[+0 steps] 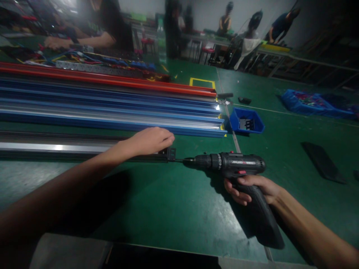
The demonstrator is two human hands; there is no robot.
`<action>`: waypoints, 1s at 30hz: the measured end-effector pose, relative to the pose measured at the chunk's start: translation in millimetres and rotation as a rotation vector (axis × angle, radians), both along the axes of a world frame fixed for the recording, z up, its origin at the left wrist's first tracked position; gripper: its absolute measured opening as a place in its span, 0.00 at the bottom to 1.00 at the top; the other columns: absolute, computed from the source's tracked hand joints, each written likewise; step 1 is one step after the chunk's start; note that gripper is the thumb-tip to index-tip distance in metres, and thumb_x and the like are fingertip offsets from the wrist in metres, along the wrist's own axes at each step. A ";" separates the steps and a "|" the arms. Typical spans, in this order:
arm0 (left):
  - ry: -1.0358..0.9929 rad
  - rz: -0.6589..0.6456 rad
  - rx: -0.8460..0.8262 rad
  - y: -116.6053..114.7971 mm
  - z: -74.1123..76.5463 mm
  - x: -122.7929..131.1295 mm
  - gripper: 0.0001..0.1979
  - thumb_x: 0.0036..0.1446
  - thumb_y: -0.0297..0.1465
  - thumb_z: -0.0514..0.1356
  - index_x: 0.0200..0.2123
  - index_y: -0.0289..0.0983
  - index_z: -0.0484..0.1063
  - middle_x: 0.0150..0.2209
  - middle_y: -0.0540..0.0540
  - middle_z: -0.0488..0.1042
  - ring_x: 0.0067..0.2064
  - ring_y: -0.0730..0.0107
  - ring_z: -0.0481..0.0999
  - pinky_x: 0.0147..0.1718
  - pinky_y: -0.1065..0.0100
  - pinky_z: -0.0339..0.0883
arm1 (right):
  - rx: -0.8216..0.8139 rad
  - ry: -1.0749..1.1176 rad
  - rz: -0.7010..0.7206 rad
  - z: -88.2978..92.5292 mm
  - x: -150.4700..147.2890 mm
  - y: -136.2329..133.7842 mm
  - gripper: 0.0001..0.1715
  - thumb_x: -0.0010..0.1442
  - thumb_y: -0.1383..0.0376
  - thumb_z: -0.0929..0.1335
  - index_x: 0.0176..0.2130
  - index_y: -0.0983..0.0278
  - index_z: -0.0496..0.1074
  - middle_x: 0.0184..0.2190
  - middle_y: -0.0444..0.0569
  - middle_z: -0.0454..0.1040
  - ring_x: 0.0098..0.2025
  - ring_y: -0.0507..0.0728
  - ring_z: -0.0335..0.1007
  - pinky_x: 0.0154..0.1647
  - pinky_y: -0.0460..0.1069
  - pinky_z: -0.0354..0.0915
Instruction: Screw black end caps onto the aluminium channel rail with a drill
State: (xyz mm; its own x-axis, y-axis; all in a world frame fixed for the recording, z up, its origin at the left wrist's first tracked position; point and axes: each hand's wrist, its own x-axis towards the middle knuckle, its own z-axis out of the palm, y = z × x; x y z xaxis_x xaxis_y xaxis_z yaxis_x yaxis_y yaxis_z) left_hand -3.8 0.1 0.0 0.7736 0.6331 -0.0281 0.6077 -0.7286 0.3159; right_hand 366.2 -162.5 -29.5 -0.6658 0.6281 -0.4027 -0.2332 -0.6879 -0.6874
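The right hand (252,188) is wrapped around a black pistol-shaped cordless drill (238,163), its thin bit (179,160) at the small black end bracket (171,154) of a long black-and-silver metal rail (61,147) on the green tabletop (165,201). The left hand (155,139), apart from the right, curls over the rail's end; whether it grips cannot be told.

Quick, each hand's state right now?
Left hand: fingers curled at the end of the dark rail; grip cannot be told.
Right hand: closed, holding the black drill.
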 end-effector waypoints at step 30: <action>-0.023 -0.003 0.007 0.8 -2.2 -1.2 0.22 0.73 0.41 0.46 0.36 0.39 0.76 0.37 0.46 0.78 0.37 0.63 0.76 0.36 0.64 0.62 | 0.035 0.090 0.028 -8.4 4.0 1.0 0.19 0.66 0.59 0.74 0.46 0.73 0.82 0.33 0.50 0.74 0.23 0.46 0.63 0.30 0.44 0.72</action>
